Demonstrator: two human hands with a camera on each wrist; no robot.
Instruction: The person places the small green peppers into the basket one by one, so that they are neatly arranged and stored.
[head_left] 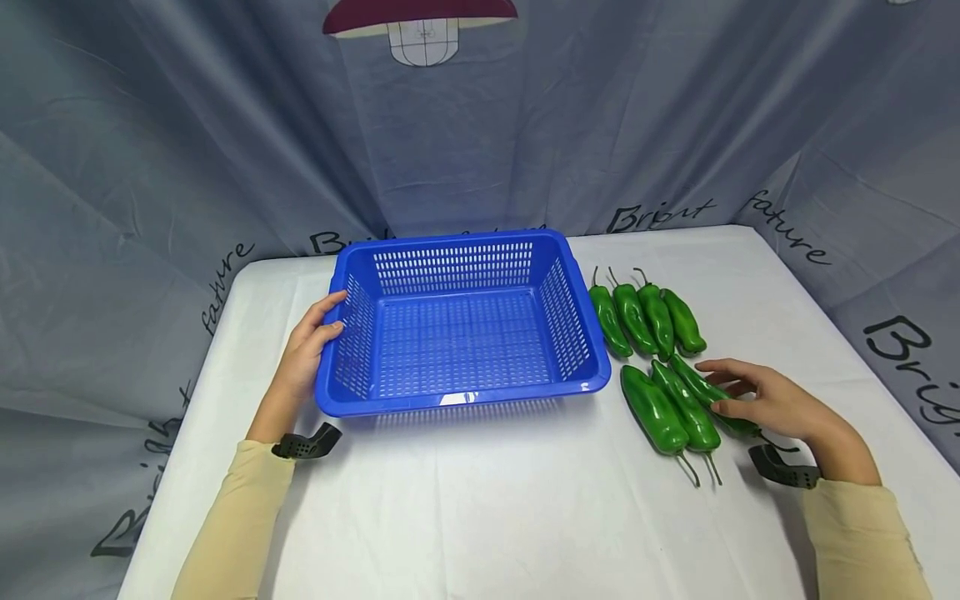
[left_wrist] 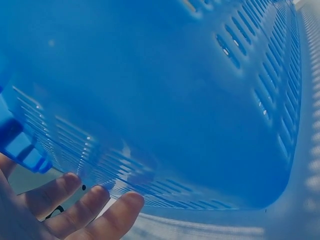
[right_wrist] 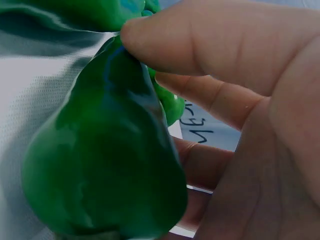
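Note:
At the left side of the blue plastic basket (head_left: 465, 400), my left hand (head_left: 300, 354) grips the rim. The left wrist view shows its fingers (left_wrist: 117, 215) beneath that rim, close against the slotted outer wall. To the right, my right hand (head_left: 776, 404) holds a long green pepper (head_left: 703, 387) between thumb and fingers; this pepper lies at the right of the near row. In the right wrist view the thumb (right_wrist: 165, 40) presses the pepper's side, with the other fingers partly hidden behind it. Two more green peppers (head_left: 656, 412) lie just left of it.
Beyond the near row, several green peppers (head_left: 633, 321) lie side by side, stems pointing away, close to the basket's right wall. Everything rests on a white-covered table (head_left: 480, 508). A grey printed curtain (head_left: 442, 150) hangs around the back and sides.

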